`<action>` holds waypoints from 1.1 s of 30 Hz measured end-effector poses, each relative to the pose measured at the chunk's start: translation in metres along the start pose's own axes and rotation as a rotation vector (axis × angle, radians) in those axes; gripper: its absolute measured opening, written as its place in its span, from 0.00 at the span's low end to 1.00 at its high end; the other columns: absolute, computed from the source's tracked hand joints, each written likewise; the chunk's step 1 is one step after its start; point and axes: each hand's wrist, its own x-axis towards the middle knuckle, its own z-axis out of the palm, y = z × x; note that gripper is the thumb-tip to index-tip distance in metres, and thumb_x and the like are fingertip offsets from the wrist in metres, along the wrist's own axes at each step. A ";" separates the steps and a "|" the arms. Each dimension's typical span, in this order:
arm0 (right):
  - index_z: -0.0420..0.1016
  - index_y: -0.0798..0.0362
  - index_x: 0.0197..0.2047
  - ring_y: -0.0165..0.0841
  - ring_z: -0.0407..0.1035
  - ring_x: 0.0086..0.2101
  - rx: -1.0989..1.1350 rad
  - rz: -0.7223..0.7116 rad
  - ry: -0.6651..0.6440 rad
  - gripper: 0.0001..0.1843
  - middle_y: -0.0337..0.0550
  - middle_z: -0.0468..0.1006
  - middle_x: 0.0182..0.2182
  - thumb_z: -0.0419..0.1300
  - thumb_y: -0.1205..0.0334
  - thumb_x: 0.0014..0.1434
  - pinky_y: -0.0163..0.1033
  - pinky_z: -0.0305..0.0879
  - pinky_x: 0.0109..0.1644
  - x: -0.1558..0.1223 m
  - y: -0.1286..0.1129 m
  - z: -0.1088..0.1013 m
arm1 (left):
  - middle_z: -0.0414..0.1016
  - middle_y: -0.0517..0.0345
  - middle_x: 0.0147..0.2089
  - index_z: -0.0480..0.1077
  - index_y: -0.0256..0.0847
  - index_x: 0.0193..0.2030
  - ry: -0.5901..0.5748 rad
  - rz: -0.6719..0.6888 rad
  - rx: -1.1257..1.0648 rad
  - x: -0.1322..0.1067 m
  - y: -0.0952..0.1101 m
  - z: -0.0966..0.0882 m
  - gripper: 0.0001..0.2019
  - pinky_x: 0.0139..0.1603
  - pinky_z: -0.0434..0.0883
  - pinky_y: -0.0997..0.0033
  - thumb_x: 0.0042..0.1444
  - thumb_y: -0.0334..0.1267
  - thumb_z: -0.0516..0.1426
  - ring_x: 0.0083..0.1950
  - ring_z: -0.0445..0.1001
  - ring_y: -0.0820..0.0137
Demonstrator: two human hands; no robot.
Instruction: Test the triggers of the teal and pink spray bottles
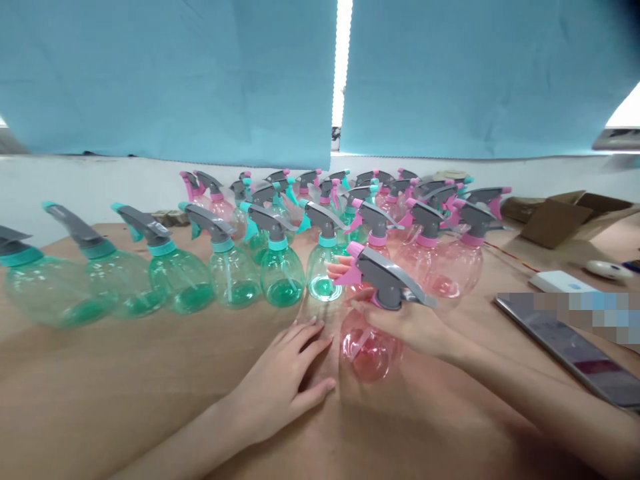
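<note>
My right hand (405, 320) is wrapped round the neck of a pink spray bottle (367, 347) with a grey head and pink trigger, holding it upright on the wooden table (125, 400). My left hand (287, 373) lies flat on the table just left of that bottle, fingers stretched out and holding nothing. Right behind stand rows of more spray bottles: teal ones (280, 267) to the left, pink ones (450, 260) to the right.
A phone or tablet (575, 350) lies flat at the right. A white box (560, 281), a white mouse (610, 269) and open cardboard boxes (565, 217) sit at the far right. Blue sheets (175, 73) hang over the back wall.
</note>
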 end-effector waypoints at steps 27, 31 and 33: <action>0.65 0.49 0.26 0.32 0.63 0.24 0.023 0.060 -0.002 0.01 0.37 0.67 0.21 0.55 0.62 0.47 0.37 0.63 0.26 0.001 0.002 0.001 | 0.58 0.45 0.67 0.60 0.39 0.65 -0.047 0.001 0.049 0.002 -0.001 0.000 0.26 0.64 0.58 0.47 0.64 0.49 0.54 0.67 0.56 0.53; 0.65 0.49 0.27 0.31 0.62 0.24 0.049 0.052 -0.013 0.01 0.36 0.66 0.21 0.54 0.62 0.47 0.36 0.62 0.25 0.001 0.003 0.001 | 0.58 0.47 0.68 0.59 0.41 0.65 -0.042 0.004 0.061 0.000 0.000 0.000 0.26 0.64 0.58 0.47 0.64 0.48 0.54 0.67 0.56 0.55; 0.63 0.49 0.24 0.31 0.62 0.24 0.057 0.060 -0.011 0.03 0.36 0.65 0.21 0.55 0.62 0.47 0.36 0.62 0.25 0.001 0.005 0.002 | 0.58 0.47 0.67 0.59 0.41 0.65 -0.040 0.003 0.061 0.000 0.000 0.000 0.26 0.64 0.58 0.47 0.64 0.49 0.54 0.67 0.56 0.55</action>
